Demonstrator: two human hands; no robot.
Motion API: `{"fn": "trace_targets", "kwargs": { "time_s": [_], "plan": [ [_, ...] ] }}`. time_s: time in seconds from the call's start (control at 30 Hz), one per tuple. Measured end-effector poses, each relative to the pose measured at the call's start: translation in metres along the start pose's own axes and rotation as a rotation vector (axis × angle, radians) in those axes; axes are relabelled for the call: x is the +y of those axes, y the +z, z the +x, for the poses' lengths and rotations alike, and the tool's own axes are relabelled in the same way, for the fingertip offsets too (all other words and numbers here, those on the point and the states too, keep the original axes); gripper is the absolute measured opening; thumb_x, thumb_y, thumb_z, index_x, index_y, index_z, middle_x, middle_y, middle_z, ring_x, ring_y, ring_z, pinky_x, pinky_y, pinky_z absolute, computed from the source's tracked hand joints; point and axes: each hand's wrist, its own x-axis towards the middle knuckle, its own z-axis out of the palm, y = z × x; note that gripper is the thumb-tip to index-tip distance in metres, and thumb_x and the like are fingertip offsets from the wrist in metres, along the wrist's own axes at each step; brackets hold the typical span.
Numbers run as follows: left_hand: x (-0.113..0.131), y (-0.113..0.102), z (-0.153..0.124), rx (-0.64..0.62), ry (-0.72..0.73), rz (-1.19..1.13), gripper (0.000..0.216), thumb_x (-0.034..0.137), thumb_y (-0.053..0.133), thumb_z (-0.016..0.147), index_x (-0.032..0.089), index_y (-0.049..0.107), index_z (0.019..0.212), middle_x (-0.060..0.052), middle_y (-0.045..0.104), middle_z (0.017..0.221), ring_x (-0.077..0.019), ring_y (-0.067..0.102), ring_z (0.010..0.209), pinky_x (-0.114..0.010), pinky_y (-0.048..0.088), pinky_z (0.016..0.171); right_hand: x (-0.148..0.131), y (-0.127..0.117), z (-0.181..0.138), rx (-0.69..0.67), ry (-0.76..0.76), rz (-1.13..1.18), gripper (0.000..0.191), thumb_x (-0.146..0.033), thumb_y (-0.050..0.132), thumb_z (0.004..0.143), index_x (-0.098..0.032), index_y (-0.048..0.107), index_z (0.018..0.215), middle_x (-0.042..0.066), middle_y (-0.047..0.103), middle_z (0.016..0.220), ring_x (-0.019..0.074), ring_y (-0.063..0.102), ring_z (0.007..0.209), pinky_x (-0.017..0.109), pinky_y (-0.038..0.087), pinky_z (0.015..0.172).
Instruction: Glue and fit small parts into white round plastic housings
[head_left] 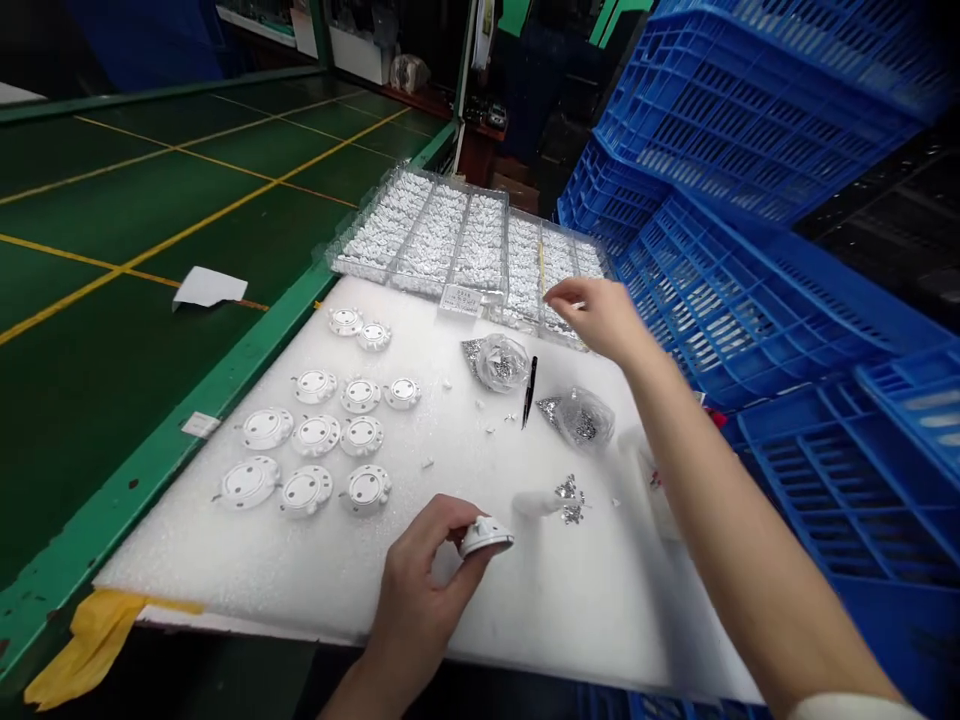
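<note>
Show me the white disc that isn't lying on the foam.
The white disc held in the left hand, above the foam sheet; all the other discs lie on the foam.

Factory workshop, small-parts assembly area. Long green counter (150,205) ruled with yellow lines, strip of yellow tape (86,645) on edge. High stacks of blue plastic crates (757,260) alongside. Clear compartment tray (457,235) packed with small white pieces, paper label (460,299) on front. White foam sheet (570,600) on counter, round white plastic parts (316,436) set out in rows. Tweezers (529,390), plastic bags of silver bits (499,362) nearby. Storage shelf (375,50) with boxes in background.
</note>
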Motion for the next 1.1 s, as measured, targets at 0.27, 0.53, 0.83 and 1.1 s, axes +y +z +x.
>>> {"fn": "trace_targets", "kwargs": {
  "time_s": [0.27,0.53,0.83,1.1],
  "plan": [
    [0.004,0.001,0.005,0.018,0.002,0.023,0.009,0.023,0.070,0.098,0.021,0.069,0.089,-0.001,0.068,0.084,-0.0168,0.063,0.076,-0.027,0.050,0.070,0.036,0.092,0.056,-0.253,0.068,-0.153,0.035,-0.041,0.066,0.102,-0.018,0.065,0.129,0.010,0.067,0.133,0.0245,0.068,0.117,0.048,0.060,0.100],
    [0.014,-0.001,0.007,-0.014,-0.037,0.021,0.008,0.019,0.071,0.096,0.019,0.069,0.089,-0.003,0.068,0.085,-0.0170,0.063,0.077,-0.027,0.052,0.072,0.058,0.090,0.074,-0.345,0.116,-0.136,0.035,-0.041,0.067,0.101,-0.017,0.065,0.128,0.010,0.068,0.129,0.0241,0.069,0.114,0.047,0.060,0.099],
    [0.005,0.002,0.004,0.012,0.009,0.000,0.008,0.023,0.072,0.097,0.020,0.070,0.090,-0.003,0.069,0.085,-0.0170,0.062,0.076,-0.028,0.051,0.070,0.065,0.090,0.085,-0.402,0.168,-0.102,0.031,-0.042,0.065,0.102,-0.017,0.068,0.121,0.009,0.070,0.126,0.0231,0.069,0.112,0.045,0.060,0.098],
    [0.001,0.003,0.002,0.023,0.008,0.010,0.012,0.028,0.071,0.098,0.020,0.070,0.090,-0.004,0.069,0.086,-0.0180,0.063,0.076,-0.029,0.052,0.070,0.057,0.087,0.069,-0.191,0.230,0.067,0.019,-0.029,0.074,0.094,-0.010,0.075,0.098,0.008,0.076,0.089,0.0184,0.070,0.081,0.036,0.058,0.081]
  ]
}}
